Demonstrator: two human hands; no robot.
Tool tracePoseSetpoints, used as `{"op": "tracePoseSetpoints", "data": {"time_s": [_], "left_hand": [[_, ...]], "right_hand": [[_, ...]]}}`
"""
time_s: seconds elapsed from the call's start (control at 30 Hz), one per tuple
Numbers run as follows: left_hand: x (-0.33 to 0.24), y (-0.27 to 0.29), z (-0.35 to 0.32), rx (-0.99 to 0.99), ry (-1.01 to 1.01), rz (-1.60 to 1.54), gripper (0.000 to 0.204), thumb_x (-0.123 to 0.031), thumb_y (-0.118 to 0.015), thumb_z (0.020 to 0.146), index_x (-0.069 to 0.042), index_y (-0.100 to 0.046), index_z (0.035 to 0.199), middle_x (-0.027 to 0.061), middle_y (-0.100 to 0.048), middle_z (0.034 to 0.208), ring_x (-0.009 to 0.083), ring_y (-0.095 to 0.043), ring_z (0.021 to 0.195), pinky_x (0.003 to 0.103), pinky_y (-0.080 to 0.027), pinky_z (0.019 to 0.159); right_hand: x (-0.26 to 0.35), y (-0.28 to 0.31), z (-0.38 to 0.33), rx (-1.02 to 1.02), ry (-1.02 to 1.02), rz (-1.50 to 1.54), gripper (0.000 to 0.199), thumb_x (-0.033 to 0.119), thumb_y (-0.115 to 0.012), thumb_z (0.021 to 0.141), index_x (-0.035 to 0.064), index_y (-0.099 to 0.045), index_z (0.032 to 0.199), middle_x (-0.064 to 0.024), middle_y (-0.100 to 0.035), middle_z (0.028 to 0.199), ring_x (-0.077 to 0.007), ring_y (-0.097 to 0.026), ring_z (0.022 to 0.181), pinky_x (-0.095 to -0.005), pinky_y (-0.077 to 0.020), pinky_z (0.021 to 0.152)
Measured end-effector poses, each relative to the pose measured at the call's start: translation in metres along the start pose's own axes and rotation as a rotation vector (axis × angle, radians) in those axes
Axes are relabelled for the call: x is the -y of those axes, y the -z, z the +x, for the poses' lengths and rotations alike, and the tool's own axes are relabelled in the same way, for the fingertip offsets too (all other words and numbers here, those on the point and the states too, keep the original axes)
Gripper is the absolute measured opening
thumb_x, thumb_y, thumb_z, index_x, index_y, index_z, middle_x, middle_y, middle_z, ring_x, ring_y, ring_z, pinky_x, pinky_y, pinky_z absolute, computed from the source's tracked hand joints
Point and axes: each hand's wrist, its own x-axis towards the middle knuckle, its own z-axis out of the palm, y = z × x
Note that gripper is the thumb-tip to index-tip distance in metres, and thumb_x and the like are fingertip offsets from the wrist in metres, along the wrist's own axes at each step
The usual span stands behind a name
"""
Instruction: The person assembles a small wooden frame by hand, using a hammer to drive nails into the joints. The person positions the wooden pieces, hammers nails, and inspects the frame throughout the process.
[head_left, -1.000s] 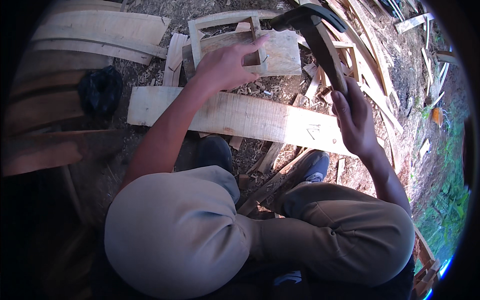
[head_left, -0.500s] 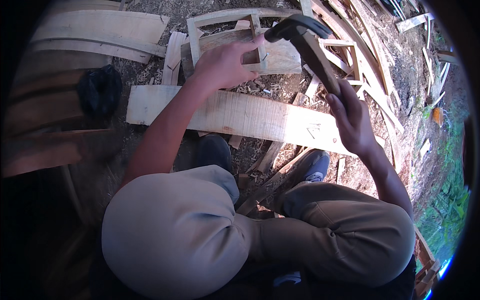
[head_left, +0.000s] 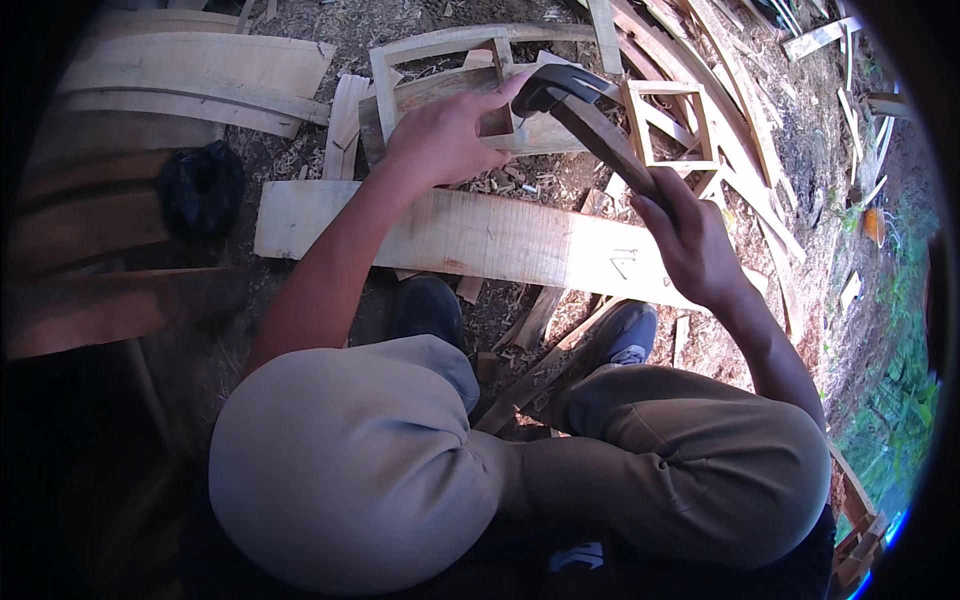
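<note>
My left hand is closed on the near side of a wooden frame, with its index finger stretched toward the crosspiece and its thumb toward me. A board lies partly under the frame. In my right hand is a claw hammer, gripped by its wooden handle. The dark hammer head is over the frame's near corner, close to my left fingertips. It hides most of that corner; whether it touches anything I cannot tell.
A long pale plank lies crosswise before my shoes. Wide curved boards and a black plastic bag are at the left. A smaller wooden frame and long curved strips lie at the right. Wood chips cover the ground.
The hammer head has come down and slightly left, toward the frame's near corner, covering the nail seen there before. My right hand has shifted a little left. My left hand keeps its hold.
</note>
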Motion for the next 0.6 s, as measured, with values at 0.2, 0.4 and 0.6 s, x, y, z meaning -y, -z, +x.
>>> {"op": "tracePoseSetpoints", "data": {"time_s": [0.2,0.4,0.6], "left_hand": [[0.002,-0.005,-0.003,-0.071,-0.058,-0.023,0.092,-0.037,-0.082,0.083,-0.052,-0.029,0.157,0.0048,-0.068,0.092,0.0199,-0.069,0.088,0.038,-0.056,0.083],[0.005,-0.007,-0.006,-0.099,-0.077,0.027,0.095,-0.034,-0.083,0.082,-0.05,-0.028,0.158,0.0032,-0.063,0.088,0.0178,-0.064,0.079,0.037,-0.054,0.076],[0.006,-0.008,-0.002,-0.175,-0.163,0.024,0.098,-0.029,-0.084,0.08,-0.046,-0.03,0.16,0.0008,-0.054,0.075,0.0158,-0.057,0.068,0.036,-0.05,0.068]], "right_hand": [[-0.004,-0.007,-0.003,0.056,-0.112,-0.043,0.028,0.023,-0.054,0.106,0.0037,-0.054,0.126,-0.0196,-0.061,0.077,-0.0342,-0.059,0.065,-0.0424,-0.0483,0.066],[-0.01,-0.005,0.015,-0.152,-0.134,0.17,0.032,0.03,-0.048,0.109,0.0043,-0.055,0.126,-0.0162,-0.06,0.079,-0.0286,-0.059,0.069,-0.041,-0.0454,0.068],[-0.047,-0.03,0.045,-0.197,-0.178,-0.114,0.042,0.036,-0.049,0.107,0.008,-0.05,0.138,-0.0247,-0.069,0.116,-0.0432,-0.067,0.105,-0.0503,-0.0518,0.089]]}}
